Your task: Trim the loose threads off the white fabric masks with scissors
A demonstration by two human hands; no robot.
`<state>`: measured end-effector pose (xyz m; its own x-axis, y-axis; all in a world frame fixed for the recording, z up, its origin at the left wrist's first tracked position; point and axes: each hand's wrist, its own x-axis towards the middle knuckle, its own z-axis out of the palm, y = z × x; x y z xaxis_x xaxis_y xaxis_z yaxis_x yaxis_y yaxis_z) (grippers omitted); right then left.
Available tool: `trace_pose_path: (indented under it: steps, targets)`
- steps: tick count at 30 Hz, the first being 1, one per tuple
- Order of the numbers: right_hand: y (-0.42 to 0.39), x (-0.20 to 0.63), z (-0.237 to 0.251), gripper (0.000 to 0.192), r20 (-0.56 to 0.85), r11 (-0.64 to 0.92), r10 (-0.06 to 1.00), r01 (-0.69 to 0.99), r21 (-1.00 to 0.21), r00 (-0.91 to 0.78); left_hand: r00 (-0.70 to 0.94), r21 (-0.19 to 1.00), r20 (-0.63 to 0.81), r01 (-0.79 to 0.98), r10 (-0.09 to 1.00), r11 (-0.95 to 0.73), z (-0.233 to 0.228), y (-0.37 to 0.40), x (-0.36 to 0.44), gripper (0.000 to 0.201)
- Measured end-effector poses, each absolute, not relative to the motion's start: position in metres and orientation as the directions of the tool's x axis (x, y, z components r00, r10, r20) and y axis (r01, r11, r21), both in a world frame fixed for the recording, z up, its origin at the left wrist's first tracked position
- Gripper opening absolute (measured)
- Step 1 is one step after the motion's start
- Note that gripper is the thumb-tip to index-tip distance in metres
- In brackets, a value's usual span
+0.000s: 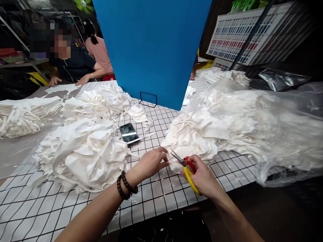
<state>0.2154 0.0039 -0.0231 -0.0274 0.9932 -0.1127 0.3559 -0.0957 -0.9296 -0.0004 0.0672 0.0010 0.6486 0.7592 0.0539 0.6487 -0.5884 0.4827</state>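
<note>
My right hand (202, 176) is closed around scissors (188, 171) with one yellow and one red handle. Their blades point up and left, toward my left hand (152, 161). That hand pinches the edge of a white cloth piece (174, 163) at the near side of a heap of white fabric (191, 134). Dark beads circle my left wrist. To the left of my left hand lies a larger pile of white fabric pieces (88, 151) with loose straps. Small white scraps are scattered on the table between my hands and its front edge.
A phone (129, 134) lies on the black-and-white grid tablecloth (156, 201). Behind it stands a tall blue panel (153, 50). Clear plastic bagging (277, 124) full of white fabric fills the right side. Two people sit at the far left, and white crates (242, 37) lean at the back right.
</note>
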Motion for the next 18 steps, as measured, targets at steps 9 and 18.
trace_pose_path:
  steps: [9,18]
  targets:
    - [0.006,0.190,-0.026,0.021,0.104,0.049,0.990,0.448,-0.893,0.099,0.537,0.439,0.213,0.694,0.816,-0.571,-0.021,0.048,0.002,0.014]
    - [-0.011,0.216,-0.022,0.038,0.829,0.617,0.538,0.742,-0.264,-0.152,0.527,0.426,0.500,0.540,0.687,-0.725,-0.006,0.048,0.028,0.008]
